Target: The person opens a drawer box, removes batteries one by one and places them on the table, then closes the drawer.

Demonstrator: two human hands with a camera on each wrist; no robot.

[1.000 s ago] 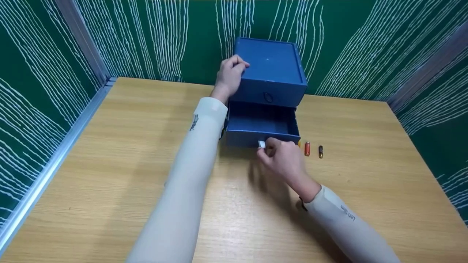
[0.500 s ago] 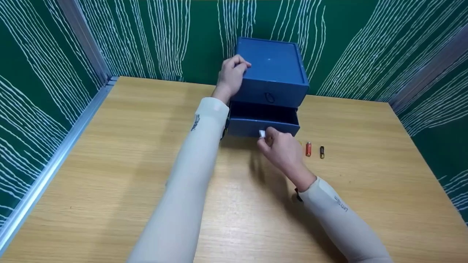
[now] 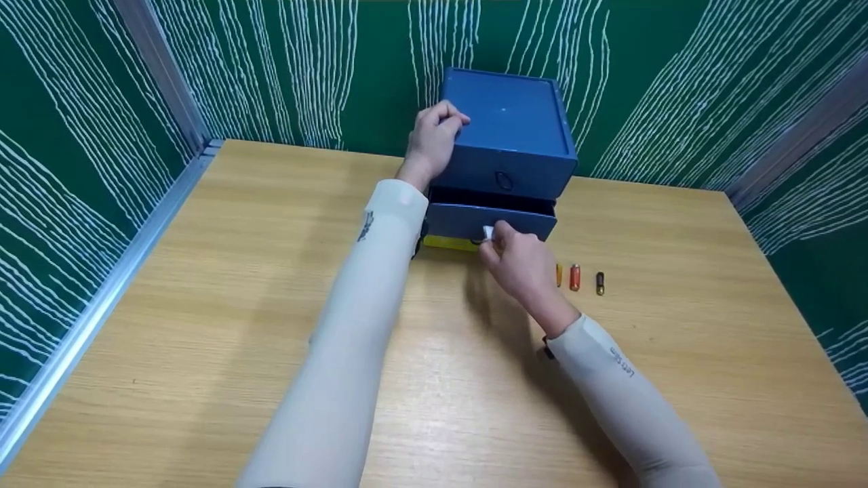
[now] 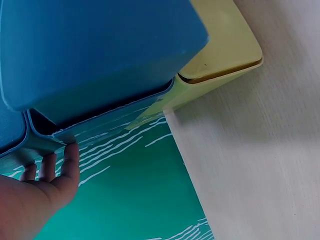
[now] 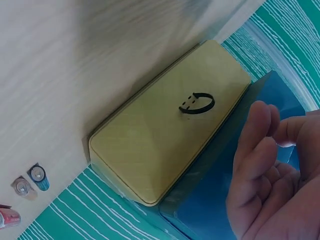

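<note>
A drawer unit (image 3: pixel 508 112) stands at the back, blue above with a yellow bottom drawer (image 5: pixel 160 130). My left hand (image 3: pixel 434 139) grips its top left edge; in the left wrist view several fingertips touch the blue side. The blue middle drawer (image 3: pixel 454 218) stands partly out, a narrow dark gap showing above its front. At that front, my right hand (image 3: pixel 519 261) has curled fingers and pinches a small white tab (image 3: pixel 488 232). Whether a loop handle lies under the fingers is hidden. A black loop handle (image 3: pixel 503 179) hangs on the top drawer.
Right of the unit lie small battery-like cylinders on the wooden table (image 3: pixel 271 285): an orange one (image 3: pixel 559 274), a red one (image 3: pixel 575 278) and a black one (image 3: pixel 600 283). Green walls (image 3: pixel 271 74) with white lines close in the back and sides.
My right hand has moved away from me and the middle drawer has slid inward with it. The yellow drawer's front and the orange cylinder have come into view. My left hand keeps its grip.
</note>
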